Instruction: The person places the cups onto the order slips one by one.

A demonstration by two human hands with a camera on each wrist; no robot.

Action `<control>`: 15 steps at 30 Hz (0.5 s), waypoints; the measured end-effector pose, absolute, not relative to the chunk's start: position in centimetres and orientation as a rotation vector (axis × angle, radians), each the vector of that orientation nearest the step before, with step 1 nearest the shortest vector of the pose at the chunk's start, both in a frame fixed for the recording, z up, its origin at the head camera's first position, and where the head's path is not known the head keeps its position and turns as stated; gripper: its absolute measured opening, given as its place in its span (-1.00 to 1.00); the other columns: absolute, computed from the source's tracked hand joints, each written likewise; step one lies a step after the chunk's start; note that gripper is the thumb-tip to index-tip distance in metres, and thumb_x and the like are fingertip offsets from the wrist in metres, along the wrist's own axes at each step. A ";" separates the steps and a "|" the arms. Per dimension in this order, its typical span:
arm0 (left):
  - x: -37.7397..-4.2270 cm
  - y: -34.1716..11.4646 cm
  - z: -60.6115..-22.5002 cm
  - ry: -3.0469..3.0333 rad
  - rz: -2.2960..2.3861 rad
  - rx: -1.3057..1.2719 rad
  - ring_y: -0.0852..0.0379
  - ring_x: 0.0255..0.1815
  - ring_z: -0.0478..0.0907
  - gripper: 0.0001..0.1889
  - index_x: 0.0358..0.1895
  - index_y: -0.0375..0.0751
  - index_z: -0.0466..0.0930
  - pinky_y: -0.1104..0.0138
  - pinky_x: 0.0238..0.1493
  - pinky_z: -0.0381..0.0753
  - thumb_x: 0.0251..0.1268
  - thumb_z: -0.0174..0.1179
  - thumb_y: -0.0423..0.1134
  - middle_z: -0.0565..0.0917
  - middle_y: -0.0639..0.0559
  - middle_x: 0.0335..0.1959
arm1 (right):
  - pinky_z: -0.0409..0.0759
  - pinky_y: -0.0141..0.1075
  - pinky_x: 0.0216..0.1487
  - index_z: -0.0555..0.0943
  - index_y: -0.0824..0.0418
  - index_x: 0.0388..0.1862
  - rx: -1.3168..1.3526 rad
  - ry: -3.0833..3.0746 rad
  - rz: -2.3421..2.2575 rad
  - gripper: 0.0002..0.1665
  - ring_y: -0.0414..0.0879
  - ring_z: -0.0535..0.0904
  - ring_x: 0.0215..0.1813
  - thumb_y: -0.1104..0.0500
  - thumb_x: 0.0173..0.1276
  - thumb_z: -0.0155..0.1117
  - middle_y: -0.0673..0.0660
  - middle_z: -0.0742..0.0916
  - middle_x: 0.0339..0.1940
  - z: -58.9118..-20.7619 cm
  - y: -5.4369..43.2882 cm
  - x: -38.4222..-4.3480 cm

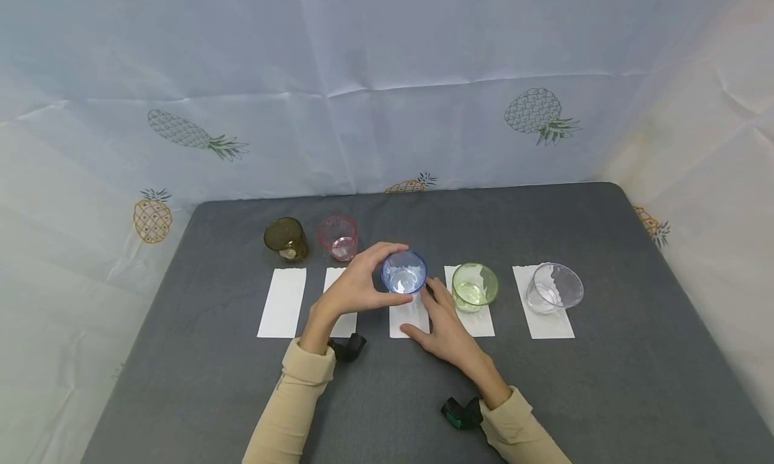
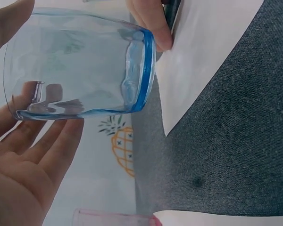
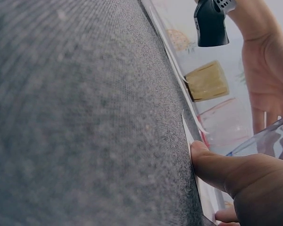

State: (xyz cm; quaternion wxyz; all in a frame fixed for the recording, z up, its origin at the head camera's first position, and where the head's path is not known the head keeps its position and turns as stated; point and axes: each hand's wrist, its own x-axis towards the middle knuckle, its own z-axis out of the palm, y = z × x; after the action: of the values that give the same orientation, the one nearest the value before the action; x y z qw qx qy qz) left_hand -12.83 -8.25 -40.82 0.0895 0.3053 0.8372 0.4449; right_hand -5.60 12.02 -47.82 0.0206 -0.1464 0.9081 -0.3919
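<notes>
My left hand (image 1: 353, 286) grips a clear blue glass (image 1: 404, 272) by its sides, thumb on one side and fingers on the other. The left wrist view shows this glass (image 2: 80, 66) with its thick blue base close over the table. Below it lies a white paper strip (image 1: 409, 319), the middle one of a row. My right hand (image 1: 449, 330) rests at that strip, thumb and fingers spread apart; its thumb (image 3: 217, 167) lies at the paper in the right wrist view. Just right of this hand stands a green glass (image 1: 476, 288) on another strip.
A clear glass (image 1: 553, 288) stands on the far-right strip. Behind the left strips are a brown glass (image 1: 286, 239) and a pink glass (image 1: 338, 237) on the grey table (image 1: 199, 363). A bare white strip (image 1: 281, 303) lies at far left. Pineapple-print cloth (image 1: 338, 128) hangs behind.
</notes>
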 end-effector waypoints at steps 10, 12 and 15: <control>-12.4 -8.5 -40.9 2.479 1.302 0.888 -0.05 0.29 0.57 -0.17 0.42 -0.18 0.44 -0.03 0.32 0.59 0.03 0.59 -0.13 0.57 -0.10 0.32 | 0.16 0.42 0.52 0.34 0.51 0.47 -0.428 2.793 -1.225 -0.03 0.49 0.07 0.63 0.09 0.24 0.56 0.49 0.33 0.55 -47.8 12.1 -5.5; -12.3 -8.5 -40.9 2.472 1.300 0.886 -0.05 0.30 0.57 -0.17 0.43 -0.19 0.43 -0.03 0.33 0.59 0.03 0.59 -0.13 0.56 -0.10 0.33 | 0.16 0.41 0.52 0.35 0.50 0.47 -0.421 2.788 -1.228 -0.04 0.48 0.07 0.63 0.09 0.24 0.56 0.49 0.32 0.55 -47.7 12.1 -5.6; -12.3 -8.5 -41.0 2.459 1.294 0.881 -0.06 0.32 0.56 -0.16 0.43 -0.20 0.43 -0.03 0.34 0.59 0.03 0.59 -0.14 0.56 -0.10 0.33 | 0.17 0.40 0.52 0.36 0.48 0.48 -0.414 2.783 -1.236 -0.04 0.47 0.07 0.64 0.08 0.24 0.56 0.48 0.32 0.56 -47.7 12.2 -5.5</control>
State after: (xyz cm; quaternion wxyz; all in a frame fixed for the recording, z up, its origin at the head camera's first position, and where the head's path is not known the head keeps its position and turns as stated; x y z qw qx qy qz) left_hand -12.28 -8.47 -41.03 0.1132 0.3003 0.8382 0.4409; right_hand -5.55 12.15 -47.74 0.0345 -0.1346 0.9050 -0.4020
